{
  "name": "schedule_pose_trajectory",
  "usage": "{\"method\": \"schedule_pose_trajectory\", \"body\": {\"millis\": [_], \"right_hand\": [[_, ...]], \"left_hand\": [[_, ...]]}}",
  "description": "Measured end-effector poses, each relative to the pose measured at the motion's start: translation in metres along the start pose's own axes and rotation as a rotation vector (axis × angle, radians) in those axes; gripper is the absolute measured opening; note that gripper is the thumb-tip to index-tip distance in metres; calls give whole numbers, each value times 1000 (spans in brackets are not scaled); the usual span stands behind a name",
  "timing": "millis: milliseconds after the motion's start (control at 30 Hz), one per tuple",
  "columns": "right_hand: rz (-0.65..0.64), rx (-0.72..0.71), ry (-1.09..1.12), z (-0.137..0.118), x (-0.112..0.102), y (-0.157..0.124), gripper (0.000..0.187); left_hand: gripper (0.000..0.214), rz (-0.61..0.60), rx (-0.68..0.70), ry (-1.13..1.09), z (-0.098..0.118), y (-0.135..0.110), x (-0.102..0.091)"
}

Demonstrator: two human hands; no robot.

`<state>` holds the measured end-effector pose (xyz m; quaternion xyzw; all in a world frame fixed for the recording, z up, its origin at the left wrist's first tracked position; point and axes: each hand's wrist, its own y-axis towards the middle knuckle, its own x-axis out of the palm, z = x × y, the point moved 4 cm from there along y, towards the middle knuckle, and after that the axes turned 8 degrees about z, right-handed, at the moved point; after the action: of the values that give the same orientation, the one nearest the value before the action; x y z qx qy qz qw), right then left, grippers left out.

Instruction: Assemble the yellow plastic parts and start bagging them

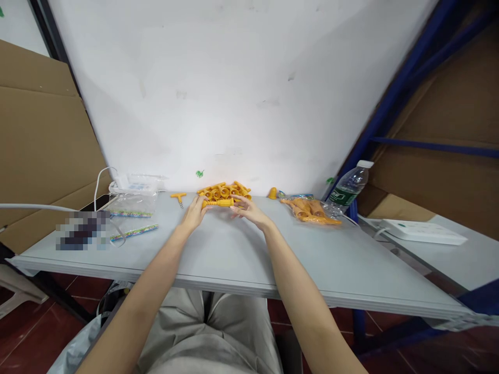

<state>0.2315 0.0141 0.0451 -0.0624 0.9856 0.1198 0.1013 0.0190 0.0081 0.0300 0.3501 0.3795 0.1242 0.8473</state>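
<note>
A pile of yellow plastic parts [225, 191] lies at the far middle of the grey table [241, 259], against the white wall. Both my hands reach out to it. My left hand [194, 212] and my right hand [248, 210] together hold one long yellow part [219, 203] flat just in front of the pile, the left hand at its left end, the right at its right end. The fingers of both are curled on the part.
A yellow T-handled tool [179, 197] lies left of the pile. A clear bag of orange-yellow parts [312, 210] and a water bottle [350, 187] sit to the right. Left: clear bags [134, 200], white cables, a blurred object. A white power strip [423, 231] rests on a side table.
</note>
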Motion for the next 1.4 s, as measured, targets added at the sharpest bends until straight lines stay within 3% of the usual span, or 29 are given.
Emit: {"method": "schedule_pose_trajectory", "body": {"millis": [67,200,433,600,700,800,1167,1400], "right_hand": [[-17,-35,27,-2,-1,-1,67],[27,-36,17,-3,5,-1,56],[134,131,6,5,14,1,60],[44,147,15,3,6,-1,50],[-1,36,56,0,2,-2,67],[-14,-19,90,1,3,0,65],[-15,49,107,2,8,-2,55],[105,103,309,10,9,8,46]], "left_hand": [[22,-4,-10,9,0,0,-1],[23,-17,-12,34,3,-1,-2],[24,-20,11,30,4,-1,-1],[22,1,-3,29,0,0,0],[22,13,-1,26,-1,0,0],[23,19,7,23,0,-1,-1],[23,-7,-19,34,-1,0,-2],[58,-28,-9,-88,1,-3,-3]]}}
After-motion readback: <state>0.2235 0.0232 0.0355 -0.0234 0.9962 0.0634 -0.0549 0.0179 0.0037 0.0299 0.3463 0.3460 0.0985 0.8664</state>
